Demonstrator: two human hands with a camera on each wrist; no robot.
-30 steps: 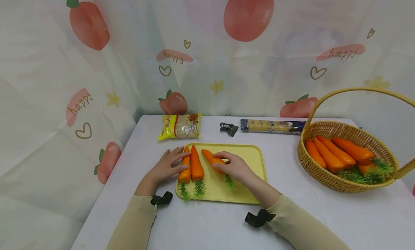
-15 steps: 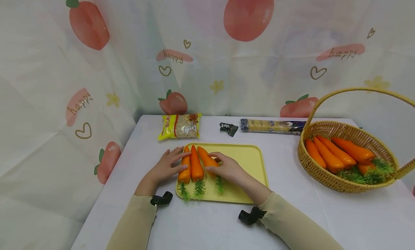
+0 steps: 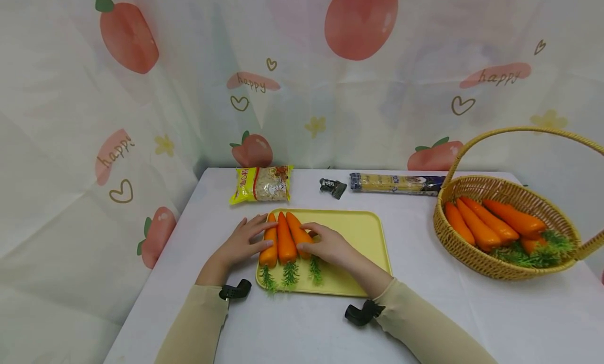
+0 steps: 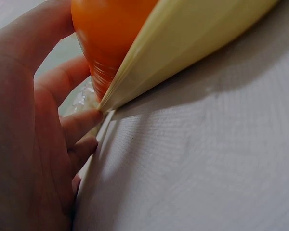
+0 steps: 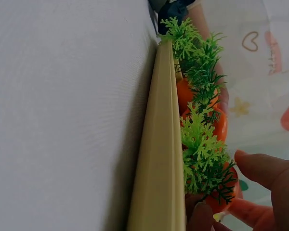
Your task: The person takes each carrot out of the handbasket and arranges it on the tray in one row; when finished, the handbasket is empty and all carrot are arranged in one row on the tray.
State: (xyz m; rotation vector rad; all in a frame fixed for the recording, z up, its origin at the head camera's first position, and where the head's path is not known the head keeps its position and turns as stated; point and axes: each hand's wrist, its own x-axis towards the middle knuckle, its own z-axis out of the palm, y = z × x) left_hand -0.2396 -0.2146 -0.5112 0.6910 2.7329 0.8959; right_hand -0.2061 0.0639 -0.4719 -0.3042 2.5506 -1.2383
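Observation:
Three orange carrots with green fronds lie side by side on a yellow tray. My left hand rests against the left carrot, thumb and index finger touching its side and top. In the left wrist view, its other fingers reach fairly straight along the tray edge. The middle carrot lies close beside the left one. My right hand holds the right carrot between thumb and fingers, against the middle one. In the right wrist view, fronds overhang the tray rim and partly hide the carrots.
A wicker basket with several carrots stands at the right, its tall handle arching up. Along the back lie a yellow food packet, a small black packet and a long noodle packet. A printed curtain hangs behind the table.
My right hand has slid the right carrot leftward across the tray until it lies against the middle carrot. My left hand has stayed in place on the left carrot.

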